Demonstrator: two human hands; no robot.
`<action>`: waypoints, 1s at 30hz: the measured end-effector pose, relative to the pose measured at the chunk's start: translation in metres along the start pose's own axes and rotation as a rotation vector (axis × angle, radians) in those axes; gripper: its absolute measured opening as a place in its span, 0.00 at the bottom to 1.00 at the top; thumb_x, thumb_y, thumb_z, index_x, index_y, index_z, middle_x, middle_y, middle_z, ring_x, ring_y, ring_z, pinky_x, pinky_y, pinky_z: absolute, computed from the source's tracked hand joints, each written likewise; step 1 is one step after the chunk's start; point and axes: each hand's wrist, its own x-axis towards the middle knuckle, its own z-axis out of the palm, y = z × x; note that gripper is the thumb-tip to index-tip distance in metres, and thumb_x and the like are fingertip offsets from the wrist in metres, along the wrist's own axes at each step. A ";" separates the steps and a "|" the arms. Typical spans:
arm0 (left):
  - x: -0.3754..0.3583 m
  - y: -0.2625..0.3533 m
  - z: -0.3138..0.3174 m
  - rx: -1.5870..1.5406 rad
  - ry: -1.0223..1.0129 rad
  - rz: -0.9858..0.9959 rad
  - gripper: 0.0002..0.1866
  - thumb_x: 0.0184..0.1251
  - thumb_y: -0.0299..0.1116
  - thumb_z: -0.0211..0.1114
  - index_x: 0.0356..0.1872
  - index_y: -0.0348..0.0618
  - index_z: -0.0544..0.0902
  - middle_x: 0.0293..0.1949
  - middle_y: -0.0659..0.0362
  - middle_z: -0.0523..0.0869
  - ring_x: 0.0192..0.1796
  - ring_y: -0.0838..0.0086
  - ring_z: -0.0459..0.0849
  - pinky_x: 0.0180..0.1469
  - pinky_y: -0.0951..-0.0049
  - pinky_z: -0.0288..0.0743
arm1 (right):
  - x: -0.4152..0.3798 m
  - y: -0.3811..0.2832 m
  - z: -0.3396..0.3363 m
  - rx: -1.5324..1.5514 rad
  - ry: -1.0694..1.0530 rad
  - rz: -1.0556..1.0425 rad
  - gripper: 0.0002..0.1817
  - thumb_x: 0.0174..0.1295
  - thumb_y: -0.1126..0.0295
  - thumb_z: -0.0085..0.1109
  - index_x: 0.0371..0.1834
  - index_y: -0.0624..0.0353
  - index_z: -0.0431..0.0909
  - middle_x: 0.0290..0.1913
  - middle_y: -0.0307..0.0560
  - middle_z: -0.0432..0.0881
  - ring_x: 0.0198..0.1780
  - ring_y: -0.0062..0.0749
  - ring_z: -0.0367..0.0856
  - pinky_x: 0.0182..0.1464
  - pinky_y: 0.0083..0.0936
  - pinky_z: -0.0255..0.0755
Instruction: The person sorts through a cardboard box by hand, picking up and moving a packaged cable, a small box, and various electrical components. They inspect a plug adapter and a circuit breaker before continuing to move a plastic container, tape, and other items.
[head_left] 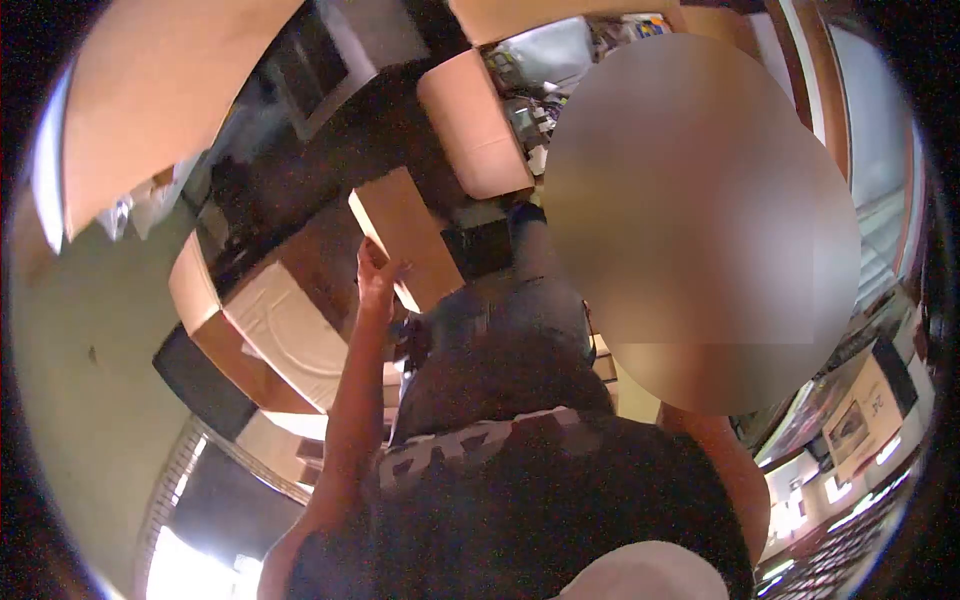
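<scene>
My left hand (373, 270) is closed on the near edge of a flat brown box-like piece (415, 240) with a pale side, which may be cardboard or wood. It is held tilted in front of my body, above a dark floor. Below and left of it stands an open cardboard box (285, 325) with its flaps spread. My right arm (715, 450) reaches up into a large blurred circle, which hides my right hand and whatever it touches.
Another open cardboard box (480, 125) at the top holds plastic-wrapped and mixed small items. A large cardboard flap (160, 100) fills the upper left. At the right edge is a printed carton (865, 415). A pale greenish floor or wall surface (90, 400) lies at left.
</scene>
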 end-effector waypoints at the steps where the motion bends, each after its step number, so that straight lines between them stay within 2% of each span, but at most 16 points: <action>1: -0.009 0.010 -0.003 -0.029 -0.012 0.043 0.43 0.45 0.26 0.69 0.66 0.34 0.59 0.56 0.50 0.75 0.59 0.63 0.75 0.61 0.65 0.70 | -0.006 -0.003 -0.015 0.115 0.045 -0.054 0.18 0.59 0.56 0.58 0.44 0.57 0.83 0.41 0.56 0.84 0.42 0.53 0.82 0.47 0.39 0.75; 2: -0.014 0.018 -0.014 -0.055 -0.007 0.094 0.42 0.45 0.28 0.68 0.66 0.35 0.60 0.55 0.50 0.77 0.58 0.63 0.76 0.60 0.65 0.70 | -0.006 -0.011 -0.022 0.242 0.075 -0.116 0.17 0.58 0.58 0.59 0.44 0.58 0.83 0.41 0.57 0.84 0.41 0.53 0.82 0.45 0.38 0.75; 6: -0.062 0.071 -0.057 -0.180 -0.116 0.292 0.40 0.43 0.32 0.67 0.63 0.34 0.65 0.55 0.49 0.76 0.57 0.64 0.77 0.57 0.61 0.73 | -0.022 -0.088 -0.065 -0.259 -0.069 -0.301 0.14 0.59 0.62 0.58 0.37 0.64 0.80 0.36 0.54 0.84 0.37 0.41 0.81 0.43 0.35 0.72; 8: -0.084 0.072 -0.102 -0.302 -0.012 0.364 0.44 0.42 0.33 0.69 0.66 0.33 0.62 0.58 0.51 0.75 0.61 0.64 0.73 0.63 0.62 0.68 | -0.022 -0.121 -0.063 -0.156 -0.166 -0.278 0.22 0.64 0.55 0.52 0.50 0.63 0.79 0.47 0.57 0.83 0.47 0.49 0.79 0.51 0.39 0.70; 10: -0.113 0.088 -0.146 -0.235 0.067 0.416 0.48 0.41 0.32 0.71 0.68 0.35 0.59 0.59 0.51 0.74 0.63 0.65 0.71 0.63 0.63 0.68 | -0.005 -0.121 -0.057 -0.372 0.022 -0.650 0.22 0.64 0.57 0.53 0.52 0.64 0.77 0.46 0.59 0.81 0.46 0.47 0.77 0.52 0.38 0.68; 12: -0.160 0.116 -0.197 -0.249 0.183 0.488 0.49 0.40 0.31 0.72 0.69 0.37 0.59 0.58 0.50 0.75 0.62 0.64 0.72 0.61 0.62 0.70 | -0.025 -0.201 -0.063 -0.318 -0.179 -0.415 0.20 0.62 0.57 0.58 0.46 0.66 0.80 0.54 0.63 0.76 0.58 0.53 0.72 0.60 0.42 0.64; 14: -0.191 0.116 -0.247 -0.262 0.369 0.541 0.52 0.36 0.31 0.75 0.69 0.38 0.60 0.56 0.48 0.77 0.59 0.63 0.76 0.60 0.62 0.72 | -0.057 -0.275 -0.064 -0.187 -0.240 -0.513 0.19 0.62 0.60 0.58 0.45 0.67 0.79 0.52 0.63 0.77 0.55 0.53 0.72 0.58 0.42 0.64; 16: -0.223 0.098 -0.324 0.269 0.741 0.568 0.53 0.33 0.30 0.77 0.69 0.37 0.60 0.55 0.47 0.78 0.57 0.61 0.78 0.61 0.63 0.72 | -0.101 -0.341 -0.069 -0.365 -0.131 -1.005 0.16 0.63 0.64 0.56 0.44 0.68 0.79 0.45 0.59 0.80 0.47 0.48 0.75 0.53 0.37 0.67; 18: -0.233 0.088 -0.380 0.061 0.782 0.530 0.55 0.31 0.31 0.79 0.69 0.37 0.60 0.55 0.46 0.78 0.57 0.62 0.78 0.61 0.64 0.72 | -0.147 -0.440 -0.061 -0.070 -0.330 -0.642 0.13 0.63 0.67 0.54 0.42 0.67 0.80 0.38 0.53 0.82 0.40 0.40 0.76 0.49 0.32 0.68; 20: -0.224 0.063 -0.430 0.147 0.913 0.491 0.50 0.38 0.33 0.77 0.68 0.37 0.61 0.55 0.47 0.78 0.56 0.63 0.79 0.59 0.66 0.73 | -0.164 -0.494 -0.049 -0.057 -0.378 -0.676 0.11 0.63 0.68 0.56 0.40 0.65 0.80 0.36 0.47 0.82 0.37 0.31 0.76 0.45 0.28 0.69; 21: -0.249 0.066 -0.393 0.260 0.927 0.488 0.51 0.38 0.33 0.77 0.68 0.37 0.61 0.56 0.46 0.77 0.56 0.64 0.78 0.59 0.66 0.72 | -0.161 -0.440 -0.074 0.137 -0.346 -0.649 0.11 0.63 0.68 0.56 0.40 0.65 0.80 0.35 0.45 0.81 0.37 0.28 0.75 0.43 0.26 0.70; 22: -0.253 0.059 -0.398 0.326 0.934 0.409 0.51 0.37 0.32 0.78 0.68 0.38 0.61 0.57 0.46 0.77 0.57 0.64 0.78 0.60 0.67 0.72 | -0.165 -0.445 -0.075 0.251 -0.354 -0.621 0.10 0.63 0.68 0.57 0.40 0.65 0.80 0.35 0.43 0.81 0.36 0.25 0.75 0.41 0.25 0.70; 23: -0.233 0.034 -0.409 0.167 0.922 0.568 0.48 0.36 0.37 0.77 0.65 0.38 0.66 0.54 0.48 0.80 0.56 0.66 0.80 0.58 0.70 0.73 | -0.172 -0.454 -0.076 0.279 -0.386 -0.617 0.10 0.64 0.69 0.57 0.40 0.66 0.79 0.35 0.42 0.80 0.35 0.23 0.74 0.38 0.23 0.70; 24: -0.212 0.003 -0.420 0.371 1.030 0.483 0.48 0.37 0.40 0.77 0.65 0.40 0.66 0.53 0.48 0.80 0.55 0.66 0.81 0.57 0.71 0.73 | -0.184 -0.461 -0.078 0.264 -0.382 -0.637 0.10 0.64 0.69 0.57 0.40 0.66 0.79 0.35 0.42 0.80 0.35 0.23 0.74 0.38 0.23 0.70; 26: -0.187 -0.018 -0.416 0.370 0.917 0.567 0.48 0.37 0.45 0.77 0.64 0.41 0.67 0.53 0.46 0.80 0.56 0.62 0.81 0.58 0.69 0.73 | -0.211 -0.479 -0.082 0.319 -0.372 -0.736 0.09 0.65 0.70 0.56 0.40 0.67 0.78 0.35 0.43 0.80 0.35 0.23 0.74 0.38 0.23 0.70; 30: -0.135 -0.035 -0.371 0.629 0.728 0.082 0.47 0.41 0.51 0.75 0.66 0.47 0.65 0.56 0.46 0.78 0.58 0.53 0.78 0.60 0.61 0.73 | -0.221 -0.496 -0.097 0.211 -0.355 -0.847 0.10 0.65 0.70 0.56 0.41 0.69 0.77 0.35 0.44 0.79 0.35 0.24 0.74 0.38 0.22 0.70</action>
